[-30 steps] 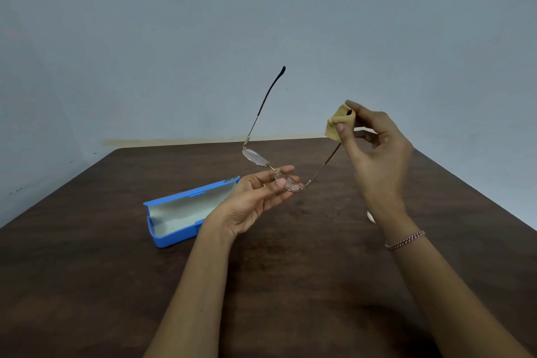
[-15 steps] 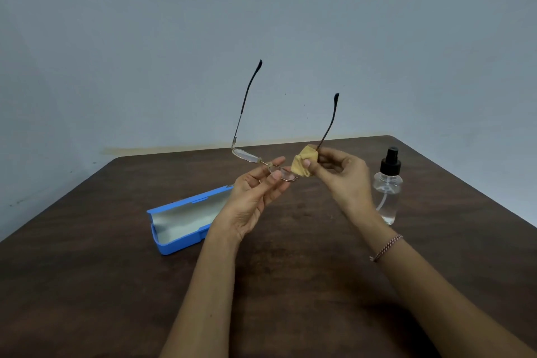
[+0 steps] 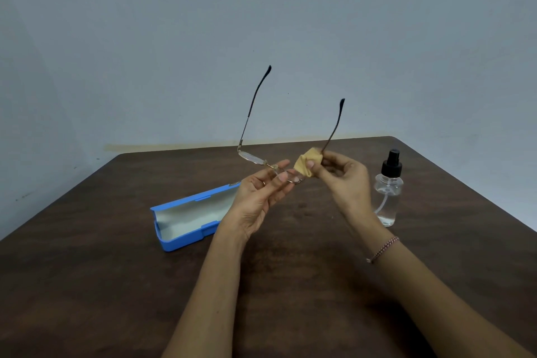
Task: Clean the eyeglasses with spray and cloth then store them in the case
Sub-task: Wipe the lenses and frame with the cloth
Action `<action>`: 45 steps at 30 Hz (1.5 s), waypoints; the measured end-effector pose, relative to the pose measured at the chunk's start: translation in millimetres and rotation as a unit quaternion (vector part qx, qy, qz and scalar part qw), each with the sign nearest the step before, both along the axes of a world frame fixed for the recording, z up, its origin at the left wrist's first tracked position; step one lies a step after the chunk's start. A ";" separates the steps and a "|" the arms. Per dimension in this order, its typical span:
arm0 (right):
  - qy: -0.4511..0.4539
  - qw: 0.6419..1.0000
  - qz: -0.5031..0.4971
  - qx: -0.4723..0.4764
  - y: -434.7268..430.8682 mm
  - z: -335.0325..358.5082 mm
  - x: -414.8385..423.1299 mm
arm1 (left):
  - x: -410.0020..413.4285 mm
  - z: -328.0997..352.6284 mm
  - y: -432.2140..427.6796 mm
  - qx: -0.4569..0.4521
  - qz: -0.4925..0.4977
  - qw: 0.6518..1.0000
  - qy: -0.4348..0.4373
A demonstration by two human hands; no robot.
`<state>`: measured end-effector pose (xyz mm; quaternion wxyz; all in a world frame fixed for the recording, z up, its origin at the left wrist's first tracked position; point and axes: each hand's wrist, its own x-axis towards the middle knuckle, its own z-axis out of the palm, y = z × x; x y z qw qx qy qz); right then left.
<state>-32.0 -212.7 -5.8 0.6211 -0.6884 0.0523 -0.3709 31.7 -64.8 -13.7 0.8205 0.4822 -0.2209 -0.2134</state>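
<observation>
Thin metal-framed eyeglasses [image 3: 252, 156] are held above the table with both temples pointing up. My left hand [image 3: 261, 197] pinches the frame near the bridge and right lens, palm facing up. My right hand [image 3: 344, 180] pinches a small folded tan cloth [image 3: 308, 164] around the base of the right temple, beside the right lens. A blue eyeglass case [image 3: 186, 216] lies open on the table to the left of my left hand, its pale lining showing. A clear spray bottle [image 3: 388, 187] with a black nozzle stands upright to the right of my right hand.
The dark wooden table [image 3: 87, 285] fills the lower view, its far edge meeting a plain grey-blue wall [image 3: 261, 23]. A beaded bracelet [image 3: 382, 248] is on my right wrist.
My right hand slid the cloth from the temple tip down to the temple's base by the right lens. The glasses tilted more upright, and the spray bottle came into view.
</observation>
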 end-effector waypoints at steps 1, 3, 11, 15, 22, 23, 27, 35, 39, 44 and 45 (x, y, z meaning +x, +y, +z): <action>-0.020 0.999 -0.006 0.024 -2.7 3.3 -1.9 | -0.6 -0.2 -1.3 0.005 -0.001 1.000 -0.002; -0.047 0.997 0.000 0.058 -4.9 7.0 -4.6 | -2.1 -0.5 -4.2 0.010 0.003 1.000 -0.013; 0.019 0.998 0.042 0.033 5.0 -6.0 3.2 | -0.4 -0.8 -7.0 -0.001 0.024 1.000 -0.019; -0.023 0.998 0.010 0.052 -3.0 5.4 -3.0 | 1.3 -1.8 -3.6 0.016 -0.004 1.000 -0.024; -0.124 0.987 -0.016 0.104 -15.2 37.8 -22.4 | 1.8 -2.9 5.1 0.061 -0.033 0.997 -0.045; -0.133 0.987 -0.022 0.091 -16.9 40.7 -25.1 | 1.7 -2.2 6.1 0.066 -0.038 0.996 -0.046; -0.153 0.987 -0.039 0.001 -14.5 45.3 -31.7 | 2.3 -0.9 10.5 0.073 -0.049 0.995 -0.050; -0.130 0.990 -0.042 0.043 -12.4 34.6 -19.8 | 1.3 1.2 8.8 0.050 -0.018 0.997 -0.059; -0.061 0.997 0.020 0.052 -3.6 16.9 -9.8 | -1.1 1.4 4.8 0.027 -0.003 0.998 -0.061; -0.017 0.998 0.053 0.021 6.4 2.6 -4.4 | -2.0 2.6 2.0 0.020 0.016 0.997 -0.066; -0.006 0.998 0.055 0.014 7.9 1.3 -4.1 | -1.8 2.5 1.7 0.018 0.019 0.998 -0.065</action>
